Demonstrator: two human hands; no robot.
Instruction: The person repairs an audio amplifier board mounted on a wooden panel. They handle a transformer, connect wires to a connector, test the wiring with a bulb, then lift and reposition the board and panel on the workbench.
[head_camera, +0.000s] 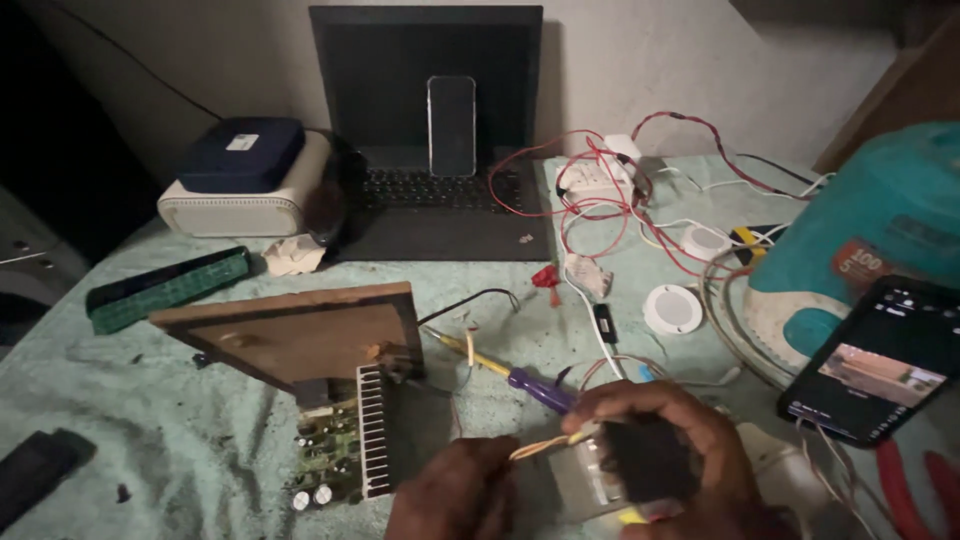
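Head view: right hand (670, 450) wraps around a dark boxy component (640, 462), its fingers (640, 398) curled over the top and pinching a thin yellowish wire (545, 446) against it. Left hand (462, 495) has its fingers pressed together on the wire's other end. Component looks black and blocky with a pale metallic part under it; detail is blurred. It sits just right of the circuit board (330, 455), which carries 1 ribbed silver heat sink (373, 430) and several small capacitors. Purple-handled screwdriver (505, 374) lies on the tabletop (180, 430) just above the component. Wooden panel (295, 335) rests above the board.
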